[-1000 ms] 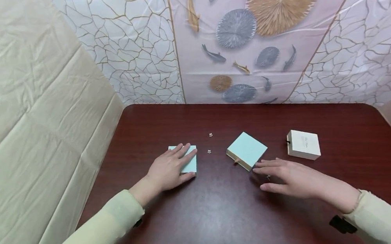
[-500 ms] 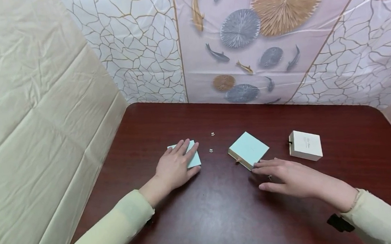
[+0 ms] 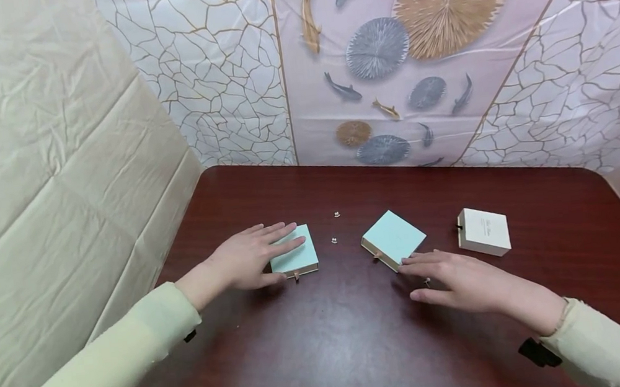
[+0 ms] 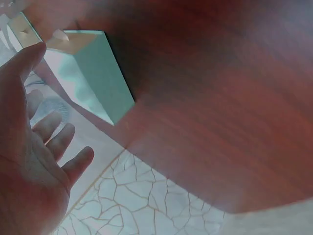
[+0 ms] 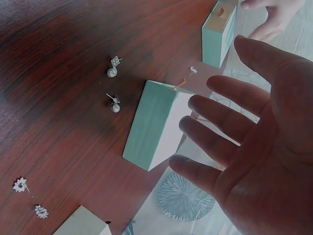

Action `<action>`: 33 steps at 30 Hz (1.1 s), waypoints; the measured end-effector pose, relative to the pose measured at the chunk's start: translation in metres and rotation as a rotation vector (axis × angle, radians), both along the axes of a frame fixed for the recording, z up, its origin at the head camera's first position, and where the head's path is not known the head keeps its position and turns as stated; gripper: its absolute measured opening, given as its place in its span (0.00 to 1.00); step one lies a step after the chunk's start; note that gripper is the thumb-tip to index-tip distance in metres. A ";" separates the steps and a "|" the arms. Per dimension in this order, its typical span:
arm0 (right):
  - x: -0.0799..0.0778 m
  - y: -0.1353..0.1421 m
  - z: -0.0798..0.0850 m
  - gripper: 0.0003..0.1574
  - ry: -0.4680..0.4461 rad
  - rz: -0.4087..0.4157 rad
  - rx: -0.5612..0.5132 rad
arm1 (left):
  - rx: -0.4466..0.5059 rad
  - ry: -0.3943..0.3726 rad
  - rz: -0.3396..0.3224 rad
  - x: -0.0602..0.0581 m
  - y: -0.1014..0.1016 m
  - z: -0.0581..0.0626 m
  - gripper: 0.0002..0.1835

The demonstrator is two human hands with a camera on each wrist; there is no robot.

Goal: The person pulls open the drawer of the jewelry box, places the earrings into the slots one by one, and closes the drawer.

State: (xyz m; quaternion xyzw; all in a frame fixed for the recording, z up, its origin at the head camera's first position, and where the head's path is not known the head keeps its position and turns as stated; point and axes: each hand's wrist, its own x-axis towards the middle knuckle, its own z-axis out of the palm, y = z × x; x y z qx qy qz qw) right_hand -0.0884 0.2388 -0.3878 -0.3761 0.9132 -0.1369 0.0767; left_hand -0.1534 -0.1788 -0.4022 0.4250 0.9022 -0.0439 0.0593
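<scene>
My left hand (image 3: 246,259) hovers over or lies lightly on the left side of a mint-green drawer box (image 3: 303,257), fingers extended; contact cannot be told. The box has a tan front with a small ribbon tab. My right hand (image 3: 459,282), fingers straight and spread, is beside the near corner of a second mint box (image 3: 394,235), which stands turned like a diamond. Its fingers hold nothing. Under that hand, two pearl-drop earrings (image 5: 113,72) lie on the table in the right wrist view. Two small earrings (image 3: 334,240) lie between the mint boxes.
A white box (image 3: 484,231) with printed lettering and a dark tab stands at the right. Two flower-like earrings (image 5: 20,185) lie near it in the right wrist view. Patterned cloth (image 3: 220,71) hangs behind the dark red wooden table (image 3: 325,354), with beige cloth (image 3: 59,149) on the left.
The left mint box has turned slightly, then my left hand has drawn leftward, uncovering its front and tab. My right hand has stayed in place.
</scene>
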 end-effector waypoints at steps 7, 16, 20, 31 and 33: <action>-0.002 -0.001 -0.001 0.29 0.012 -0.002 -0.005 | -0.049 -0.010 -0.050 -0.006 -0.006 0.005 0.42; -0.004 -0.005 -0.003 0.29 -0.004 -0.011 -0.016 | -0.050 -0.036 -0.140 -0.011 -0.009 -0.005 0.47; -0.006 -0.010 -0.006 0.29 -0.023 -0.004 -0.022 | -0.033 0.007 -0.203 -0.013 -0.005 -0.012 0.45; -0.010 -0.024 -0.012 0.29 -0.067 0.021 -0.028 | -0.079 0.074 -0.263 -0.015 0.001 -0.021 0.49; -0.010 -0.024 -0.013 0.29 -0.065 0.025 -0.028 | -0.064 0.085 -0.269 -0.015 0.001 -0.023 0.47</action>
